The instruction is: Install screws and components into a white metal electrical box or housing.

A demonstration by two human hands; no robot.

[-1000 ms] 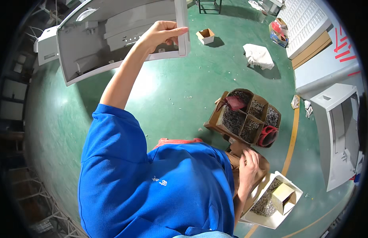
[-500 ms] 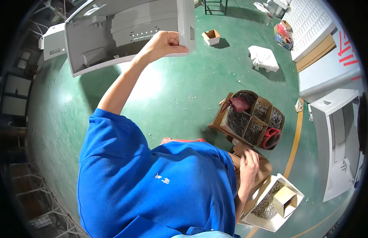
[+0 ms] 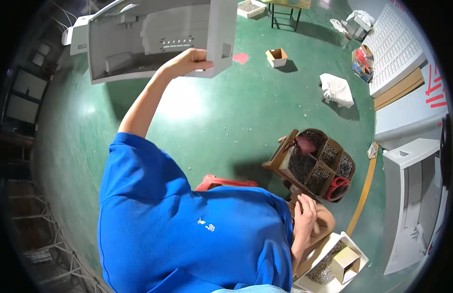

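My left grip (image 3: pixel 190 61) clamps the grey panel's (image 3: pixel 153 41) lower edge; right grip (image 3: pixel 304 215), fingers loosely curled, rests below the divided box (image 3: pixel 312 166); open green floor (image 3: pixel 221 127) lies between panel and box.

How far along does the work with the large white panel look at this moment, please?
Done: nothing shows as finished. In hand: the left hand grips the white moulded panel, raised off the green floor; the right hand rests by the divided cardboard box. Left: setting the panel down.
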